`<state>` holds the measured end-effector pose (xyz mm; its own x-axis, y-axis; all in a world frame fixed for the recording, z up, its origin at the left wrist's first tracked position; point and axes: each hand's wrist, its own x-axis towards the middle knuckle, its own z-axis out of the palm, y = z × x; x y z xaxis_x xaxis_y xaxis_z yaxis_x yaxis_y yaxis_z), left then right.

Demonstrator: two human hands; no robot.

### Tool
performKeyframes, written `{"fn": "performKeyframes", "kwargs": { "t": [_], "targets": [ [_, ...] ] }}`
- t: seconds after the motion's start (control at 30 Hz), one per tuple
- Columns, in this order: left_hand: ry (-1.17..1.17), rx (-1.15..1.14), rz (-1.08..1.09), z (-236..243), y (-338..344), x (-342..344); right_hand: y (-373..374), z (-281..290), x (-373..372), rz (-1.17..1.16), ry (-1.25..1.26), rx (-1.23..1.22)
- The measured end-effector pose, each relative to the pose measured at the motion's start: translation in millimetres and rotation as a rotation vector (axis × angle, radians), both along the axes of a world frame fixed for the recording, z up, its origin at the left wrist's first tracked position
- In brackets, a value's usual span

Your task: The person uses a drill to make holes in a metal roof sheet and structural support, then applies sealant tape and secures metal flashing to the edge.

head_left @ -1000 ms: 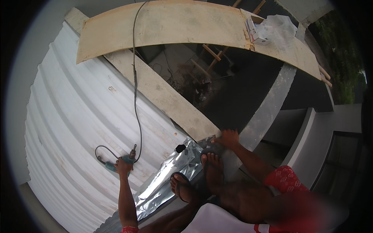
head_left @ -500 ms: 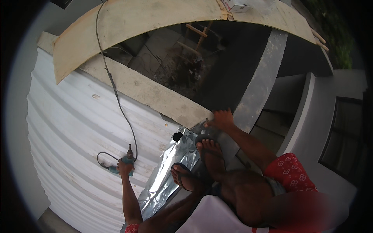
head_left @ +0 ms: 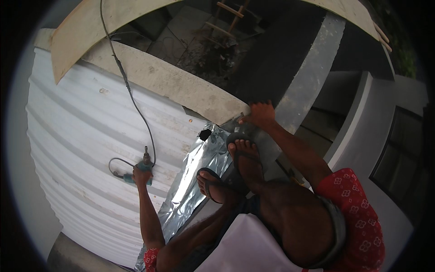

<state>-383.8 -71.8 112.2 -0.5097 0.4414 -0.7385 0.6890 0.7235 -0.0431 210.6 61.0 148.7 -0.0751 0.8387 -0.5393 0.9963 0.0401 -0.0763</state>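
My left hand point(head_left: 141, 175) is closed round the handle of a teal corded power drill point(head_left: 146, 167), which lies over the white corrugated roof sheet point(head_left: 131, 131). The drill's metal chuck end points away from me, and its black cable point(head_left: 128, 88) runs up across the ledge. On the far right of the foil, my right hand point(head_left: 262, 114) is curled over the edge of a concrete ledge point(head_left: 284, 108) at its corner, thumb toward the left. Between the hands a strip of shiny silver foil point(head_left: 192, 167) with a dark patch lies along the roof's edge.
Beyond the ledge opens a deep dark gap point(head_left: 267, 59) with rubble and a wooden ladder-like frame point(head_left: 231, 16) below. A curved plywood sheet point(head_left: 72, 41) spans the far side. My sandalled feet point(head_left: 244, 156) rest by the foil. A grey wall with a window point(head_left: 398, 158) stands right.
The scene has shifted upward in view, with the near part of my legs and right sleeve showing more. Both hands keep their holds on the drill and the ledge.
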Motion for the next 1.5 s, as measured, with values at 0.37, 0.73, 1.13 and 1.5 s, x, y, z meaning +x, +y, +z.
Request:
{"fn": "performKeyframes", "kwargs": {
  "t": [0.37,0.73,1.13,1.5],
  "targets": [
    [0.057,-0.052,0.058,24,0,-8,15,13,-18,-0.062,0.012,-0.199],
    [0.07,-0.057,0.066,29,10,14,4,-2,-4,-0.044,-0.001,-0.095],
    [0.065,-0.047,-0.187,1,-17,-20,1,-8,-7,-0.034,0.023,-0.058],
    [0.094,0.566,-0.296,57,-16,41,9,10,-10,-0.036,0.061,-0.178]
  ]
}}
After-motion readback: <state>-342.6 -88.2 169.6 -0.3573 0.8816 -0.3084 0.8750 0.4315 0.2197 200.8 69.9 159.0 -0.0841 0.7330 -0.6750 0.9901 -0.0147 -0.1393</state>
